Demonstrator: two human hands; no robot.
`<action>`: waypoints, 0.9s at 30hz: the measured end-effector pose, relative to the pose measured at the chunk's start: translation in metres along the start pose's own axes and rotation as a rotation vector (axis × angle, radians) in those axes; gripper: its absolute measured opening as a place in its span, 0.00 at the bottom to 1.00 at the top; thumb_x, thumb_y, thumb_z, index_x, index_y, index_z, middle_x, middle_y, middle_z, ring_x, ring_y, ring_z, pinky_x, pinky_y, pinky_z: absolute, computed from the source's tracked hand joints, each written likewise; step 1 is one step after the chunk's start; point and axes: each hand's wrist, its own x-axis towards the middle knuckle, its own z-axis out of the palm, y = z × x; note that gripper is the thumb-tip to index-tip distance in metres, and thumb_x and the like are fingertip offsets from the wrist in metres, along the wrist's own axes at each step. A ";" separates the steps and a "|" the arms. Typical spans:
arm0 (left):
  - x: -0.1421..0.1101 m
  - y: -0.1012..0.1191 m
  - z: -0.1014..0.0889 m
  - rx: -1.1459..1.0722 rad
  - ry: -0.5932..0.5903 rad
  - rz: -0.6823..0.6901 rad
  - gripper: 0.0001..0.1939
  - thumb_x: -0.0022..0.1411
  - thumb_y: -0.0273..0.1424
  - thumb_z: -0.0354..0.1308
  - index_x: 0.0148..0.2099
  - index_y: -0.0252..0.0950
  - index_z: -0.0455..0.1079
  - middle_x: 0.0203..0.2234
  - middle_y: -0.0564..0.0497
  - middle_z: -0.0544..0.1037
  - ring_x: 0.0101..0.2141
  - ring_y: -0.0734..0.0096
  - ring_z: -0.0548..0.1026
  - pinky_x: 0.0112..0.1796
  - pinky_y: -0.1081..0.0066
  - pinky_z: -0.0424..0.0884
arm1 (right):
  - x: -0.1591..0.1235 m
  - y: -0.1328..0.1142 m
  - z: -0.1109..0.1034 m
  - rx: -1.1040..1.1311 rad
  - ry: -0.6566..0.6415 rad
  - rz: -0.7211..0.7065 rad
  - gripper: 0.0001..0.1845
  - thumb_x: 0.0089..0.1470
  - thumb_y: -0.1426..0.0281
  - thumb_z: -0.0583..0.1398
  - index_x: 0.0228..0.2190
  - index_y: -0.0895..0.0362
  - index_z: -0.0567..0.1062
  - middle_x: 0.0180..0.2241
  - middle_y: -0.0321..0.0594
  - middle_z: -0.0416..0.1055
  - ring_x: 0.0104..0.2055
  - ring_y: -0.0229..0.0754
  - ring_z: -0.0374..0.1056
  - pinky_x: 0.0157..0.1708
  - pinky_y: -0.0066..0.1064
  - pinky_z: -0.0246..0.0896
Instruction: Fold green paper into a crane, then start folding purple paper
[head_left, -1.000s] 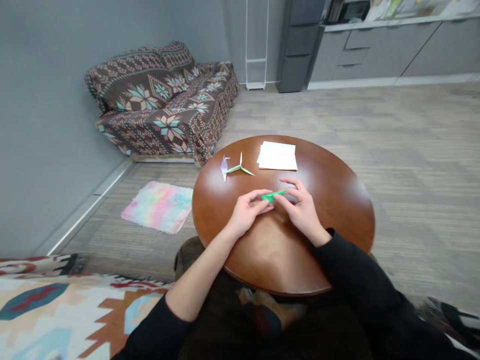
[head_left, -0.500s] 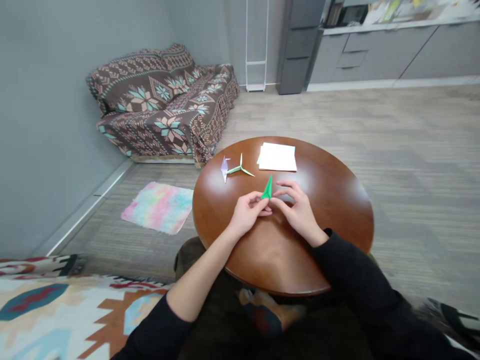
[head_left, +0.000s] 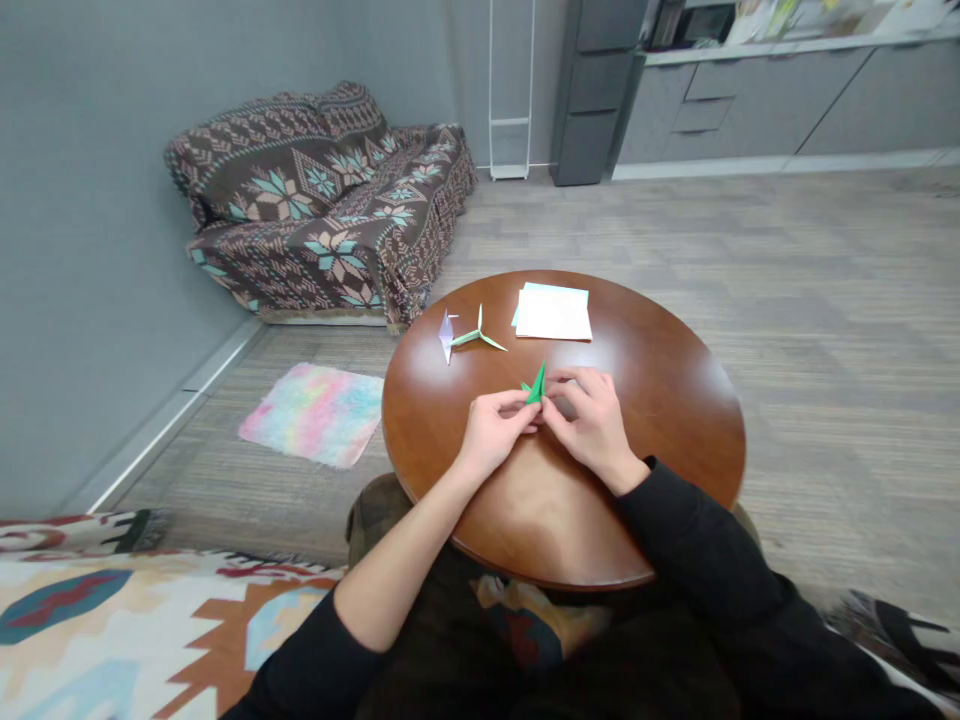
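Observation:
A small piece of folded green paper (head_left: 537, 388) is held between my two hands above the near middle of the round table. Its narrow point stands up and away from me, and a smaller flap sticks out to the left. My left hand (head_left: 496, 428) pinches its lower left side between thumb and fingers. On the other side, my right hand (head_left: 589, 418) closes its thumb and index finger on the lower right edge, the other fingers curled. The fingers hide the lower part of the paper.
The brown round table (head_left: 637, 400) bears a stack of paper sheets (head_left: 553, 314) at the back. Left of it lie a pale green three-armed folded paper (head_left: 478, 334) and a lilac folded paper (head_left: 446, 337). Beyond are a covered sofa (head_left: 322, 210) and a fluffy rug (head_left: 313, 412).
The green paper has turned from lying sideways to pointing away from me, and a side flap now shows at its left. My right fingers have shifted to its lower right edge and curled in.

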 end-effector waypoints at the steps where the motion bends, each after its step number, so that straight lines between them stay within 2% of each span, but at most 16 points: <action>1: 0.000 0.000 0.001 -0.003 -0.003 0.001 0.20 0.51 0.41 0.74 0.41 0.31 0.82 0.32 0.45 0.85 0.33 0.64 0.83 0.34 0.68 0.82 | 0.000 0.000 0.000 -0.025 0.007 -0.018 0.04 0.59 0.74 0.62 0.32 0.54 0.74 0.42 0.44 0.79 0.45 0.49 0.73 0.46 0.42 0.59; 7: 0.000 0.004 0.000 -0.034 0.000 -0.021 0.22 0.54 0.46 0.71 0.40 0.31 0.82 0.33 0.44 0.85 0.32 0.63 0.84 0.33 0.69 0.82 | 0.001 -0.002 0.000 -0.086 -0.020 -0.056 0.05 0.60 0.76 0.60 0.32 0.56 0.73 0.40 0.45 0.79 0.41 0.47 0.73 0.42 0.39 0.59; 13: 0.001 0.004 0.001 -0.054 -0.014 -0.026 0.20 0.50 0.43 0.74 0.36 0.30 0.81 0.30 0.47 0.84 0.31 0.68 0.82 0.34 0.72 0.82 | 0.000 -0.006 0.002 -0.070 -0.023 -0.020 0.07 0.58 0.77 0.60 0.29 0.55 0.71 0.38 0.45 0.78 0.39 0.47 0.72 0.39 0.39 0.59; 17: 0.001 0.004 0.001 -0.056 -0.005 -0.012 0.19 0.49 0.41 0.75 0.36 0.31 0.80 0.29 0.49 0.83 0.30 0.71 0.81 0.34 0.73 0.82 | -0.001 -0.009 0.003 -0.016 -0.030 0.010 0.08 0.59 0.77 0.59 0.29 0.55 0.71 0.38 0.46 0.78 0.38 0.48 0.72 0.39 0.40 0.59; 21: 0.001 0.005 -0.003 -0.051 0.001 -0.008 0.18 0.51 0.41 0.74 0.37 0.31 0.79 0.28 0.50 0.82 0.29 0.71 0.81 0.30 0.74 0.81 | 0.000 -0.012 0.003 0.108 -0.061 0.034 0.08 0.64 0.74 0.57 0.32 0.54 0.73 0.39 0.45 0.76 0.40 0.46 0.72 0.39 0.39 0.65; 24: 0.001 0.006 -0.007 -0.059 -0.020 -0.022 0.19 0.52 0.41 0.73 0.38 0.32 0.78 0.27 0.50 0.82 0.29 0.69 0.82 0.29 0.74 0.80 | 0.002 -0.011 0.003 0.372 -0.089 0.178 0.09 0.65 0.71 0.57 0.33 0.54 0.75 0.39 0.44 0.74 0.40 0.44 0.72 0.38 0.36 0.67; 27: 0.000 0.007 -0.009 -0.065 -0.052 -0.042 0.19 0.52 0.42 0.73 0.39 0.32 0.78 0.27 0.48 0.82 0.29 0.68 0.82 0.30 0.72 0.81 | 0.003 -0.009 0.003 0.743 -0.148 0.456 0.07 0.59 0.65 0.66 0.31 0.54 0.77 0.36 0.41 0.72 0.34 0.42 0.69 0.33 0.34 0.65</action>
